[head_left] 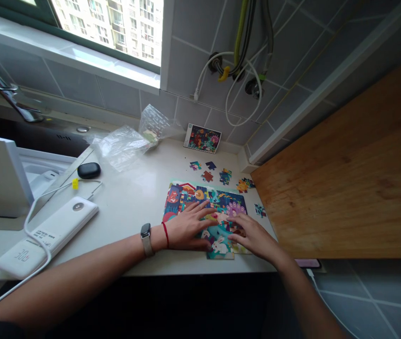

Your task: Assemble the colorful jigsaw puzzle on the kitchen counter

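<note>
A colourful jigsaw puzzle (221, 230) lies largely joined on the white counter, with animals and a dark night scene on it. My left hand (190, 225) rests flat over its left and middle part, fingers spread. On the right part, my right hand (253, 234) touches the puzzle with its fingertips, thumb and fingers apart. Both hands cover some of the picture. Behind the puzzle are several loose pieces, among them a brown puzzle piece (207, 176) and a yellow puzzle piece (241, 185). Another loose puzzle piece (260, 210) lies to the right.
A small picture card (203, 139) leans against the tiled wall. Crumpled clear plastic (124, 146) sits at the back left. Further left are a black case (89, 170), a white power bank (50, 235) with a cable, and a sink (55, 136). A wooden panel (345, 188) borders the right.
</note>
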A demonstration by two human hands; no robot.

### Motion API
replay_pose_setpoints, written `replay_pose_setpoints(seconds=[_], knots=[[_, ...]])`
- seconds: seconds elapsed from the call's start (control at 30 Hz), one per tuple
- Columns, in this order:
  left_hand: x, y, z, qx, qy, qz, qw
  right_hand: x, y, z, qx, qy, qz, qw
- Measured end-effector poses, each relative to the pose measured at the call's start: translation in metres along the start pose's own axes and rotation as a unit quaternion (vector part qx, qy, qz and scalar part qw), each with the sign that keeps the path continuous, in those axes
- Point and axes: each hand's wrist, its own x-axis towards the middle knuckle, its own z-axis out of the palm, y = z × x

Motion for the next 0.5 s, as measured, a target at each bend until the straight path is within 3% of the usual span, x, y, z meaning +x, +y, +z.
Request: replay_pose_setpoints(seconds=[0.13, 0.2, 0.5], knots=[[0.0, 0.023, 0.003, 0.001, 0.008, 0.161, 0.987, 0.013, 0.0, -0.005, 0.012, -0.052, 0.008, 0.999], [-0.002, 0.03, 0.009, 0.013, -0.001, 0.199, 0.98, 0.02, -0.004, -0.007, 0.004, -0.061, 0.002, 0.998], [-0.003, 0.026, 0.031, 0.036, -0.014, 0.139, 0.989, 0.033, -0.016, -0.014, -0.033, -0.077, -0.016, 0.996]])
